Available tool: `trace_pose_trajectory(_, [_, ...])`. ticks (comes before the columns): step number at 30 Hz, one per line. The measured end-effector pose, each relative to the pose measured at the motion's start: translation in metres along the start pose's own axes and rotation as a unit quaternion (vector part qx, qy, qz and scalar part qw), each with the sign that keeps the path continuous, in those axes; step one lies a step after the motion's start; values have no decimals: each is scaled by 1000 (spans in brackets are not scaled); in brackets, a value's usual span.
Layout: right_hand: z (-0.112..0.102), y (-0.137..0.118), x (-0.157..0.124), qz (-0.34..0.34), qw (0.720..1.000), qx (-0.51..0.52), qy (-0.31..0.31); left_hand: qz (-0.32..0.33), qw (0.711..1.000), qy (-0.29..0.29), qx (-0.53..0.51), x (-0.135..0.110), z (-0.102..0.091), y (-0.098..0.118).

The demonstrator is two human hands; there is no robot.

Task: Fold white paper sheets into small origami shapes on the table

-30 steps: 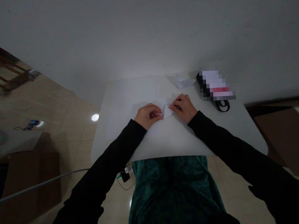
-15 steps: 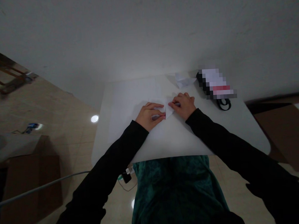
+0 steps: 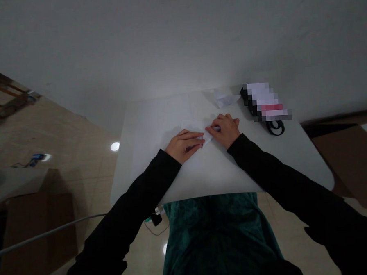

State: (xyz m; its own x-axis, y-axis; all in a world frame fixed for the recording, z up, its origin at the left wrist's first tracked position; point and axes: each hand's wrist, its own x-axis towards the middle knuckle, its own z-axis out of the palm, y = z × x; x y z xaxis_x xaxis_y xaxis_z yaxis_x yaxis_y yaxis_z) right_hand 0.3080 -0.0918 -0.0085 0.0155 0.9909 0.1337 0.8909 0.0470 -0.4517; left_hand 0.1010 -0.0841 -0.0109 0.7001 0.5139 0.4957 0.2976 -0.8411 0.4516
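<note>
Left hand (image 3: 184, 145), fingers together, presses the folded paper (image 3: 192, 126) down, steadying it; right hand (image 3: 224, 130) grips its corner between fingertips. Second sheet (image 3: 226, 97) lies apart on the table (image 3: 258, 162).

1. The left hand (image 3: 184, 145) lies palm down, its fingers (image 3: 193, 137) stretched together toward the right hand.
2. The right hand (image 3: 226, 130) arches at the knuckles, its fingers (image 3: 216, 124) bent inward and pointing back at the left hand, the two just apart.
3. The left forearm (image 3: 143, 187) and right forearm (image 3: 265, 164), both in black sleeves, slant inward from opposite sides, wrists low
</note>
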Motion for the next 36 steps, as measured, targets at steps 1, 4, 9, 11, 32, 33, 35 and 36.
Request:
trace_pose_trajectory(1, [0,0,0,2,1000,-1,-1,0,1000,0,0,0,1,-1])
trace_pose_trajectory(4, [-1,-1,0,6,1000,-1,-9,-4,1000,3,-3,0,3,-2])
trace_pose_trajectory(9, [-2,-3,1,18,1000,0,-16,1,1000,9,-3,1,2,1])
trace_pose_trajectory(11, [-3,-3,1,21,1000,6,-17,0,1000,9,-2,2,1,2])
trace_pose_trajectory(32, [0,1,4,7,1000,29,6,-40,999,2,0,5,0,3])
trace_pose_trajectory(33, [0,0,4,8,1000,28,4,-43,999,4,-1,5,0,4])
trace_pose_trajectory(35, [-1,0,4,13,1000,24,-3,-46,999,5,-2,5,1,4])
trace_pose_trajectory(36, [-1,-1,4,15,1000,21,-8,-47,999,6,-3,5,1,4])
